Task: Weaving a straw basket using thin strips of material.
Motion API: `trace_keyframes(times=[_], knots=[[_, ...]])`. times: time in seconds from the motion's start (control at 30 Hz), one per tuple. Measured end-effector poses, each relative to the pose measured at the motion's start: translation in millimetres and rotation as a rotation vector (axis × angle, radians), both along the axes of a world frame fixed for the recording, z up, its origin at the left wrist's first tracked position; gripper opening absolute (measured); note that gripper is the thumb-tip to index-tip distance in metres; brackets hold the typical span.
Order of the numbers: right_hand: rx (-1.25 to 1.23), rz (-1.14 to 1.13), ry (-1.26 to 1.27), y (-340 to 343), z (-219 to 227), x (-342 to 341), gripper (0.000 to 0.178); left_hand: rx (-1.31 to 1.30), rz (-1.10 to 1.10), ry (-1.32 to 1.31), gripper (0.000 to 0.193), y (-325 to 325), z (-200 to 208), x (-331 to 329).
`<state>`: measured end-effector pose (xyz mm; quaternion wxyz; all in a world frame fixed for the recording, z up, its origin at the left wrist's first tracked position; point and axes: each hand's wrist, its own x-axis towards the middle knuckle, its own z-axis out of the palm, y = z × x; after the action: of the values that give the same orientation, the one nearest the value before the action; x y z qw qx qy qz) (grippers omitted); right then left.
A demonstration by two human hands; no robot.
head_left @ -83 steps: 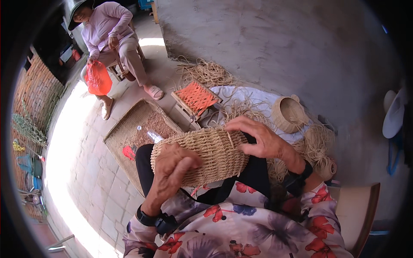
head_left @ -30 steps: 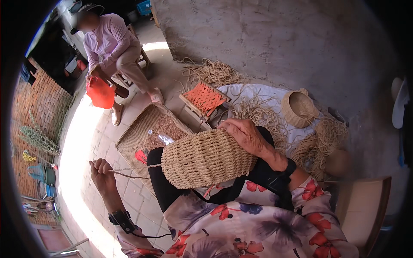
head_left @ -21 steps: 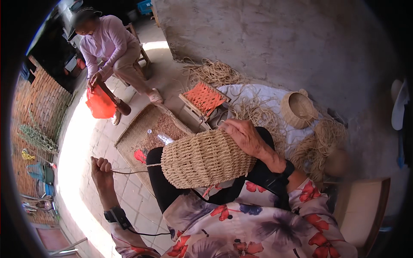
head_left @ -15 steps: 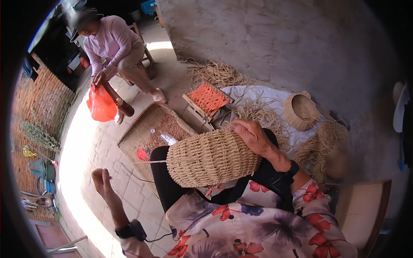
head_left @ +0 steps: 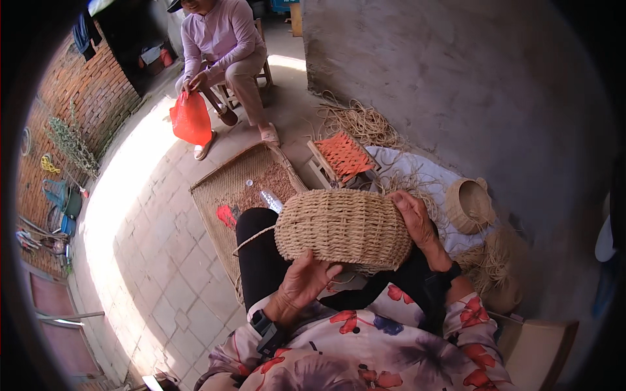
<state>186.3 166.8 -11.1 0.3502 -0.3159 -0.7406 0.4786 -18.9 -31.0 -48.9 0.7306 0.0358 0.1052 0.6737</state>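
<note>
A half-woven straw-coloured rope basket [head_left: 342, 228] lies on its side across my lap, its ribbed wall facing up. My right hand [head_left: 417, 225] grips its right end, with the thumb on top of the weave. At the lower left edge, my left hand [head_left: 303, 287] takes hold of the basket, the thumb pointing right; some of its fingertips are hidden by the rim. A loose rope strand [head_left: 253, 241] sticks out from the basket's left end and bends downward. The basket's inside is mostly out of sight.
Ahead lies a woven mat [head_left: 212, 189] with brown bits and a clear plastic bottle [head_left: 270, 201]. Beyond sit an orange-topped stool [head_left: 343, 156] and a person [head_left: 222, 39] with a red bag [head_left: 191, 119]. To the right are a finished-looking basket [head_left: 464, 212] and rope heaps [head_left: 486, 260].
My left hand has come in from the far left to the basket's lower edge. The strand, pulled straight before, now hangs slack and bent. The view has shifted.
</note>
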Motion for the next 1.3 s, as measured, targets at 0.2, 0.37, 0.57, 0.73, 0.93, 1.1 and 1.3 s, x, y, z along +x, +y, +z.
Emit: trace_keyframes(times=[0.2,0.37,0.57,0.73,0.93,1.1,1.3], knots=[[0.217,-0.036,-0.193,6,18,-1,0.039,-0.050,-0.050,0.265,0.047,12,-14,22],[0.319,0.224,-0.209,-30,76,-35,0.033,-0.026,-0.055,0.477,0.046,14,-1,43],[0.899,0.390,-0.336,-62,82,-75,0.032,-0.050,-0.151,0.554,0.047,12,-13,54],[0.519,0.355,-0.140,-62,68,-72,0.017,-0.144,-0.226,0.560,0.046,9,-11,54],[-0.484,-0.025,0.685,26,114,34,0.020,-0.125,-0.103,0.445,0.047,1,5,37],[-0.359,-0.552,0.821,115,85,210,0.019,-0.091,-0.225,0.546,0.042,10,-3,23],[-0.536,-0.360,0.694,48,33,130,0.019,-0.181,-0.273,0.331,0.044,36,-55,9]])
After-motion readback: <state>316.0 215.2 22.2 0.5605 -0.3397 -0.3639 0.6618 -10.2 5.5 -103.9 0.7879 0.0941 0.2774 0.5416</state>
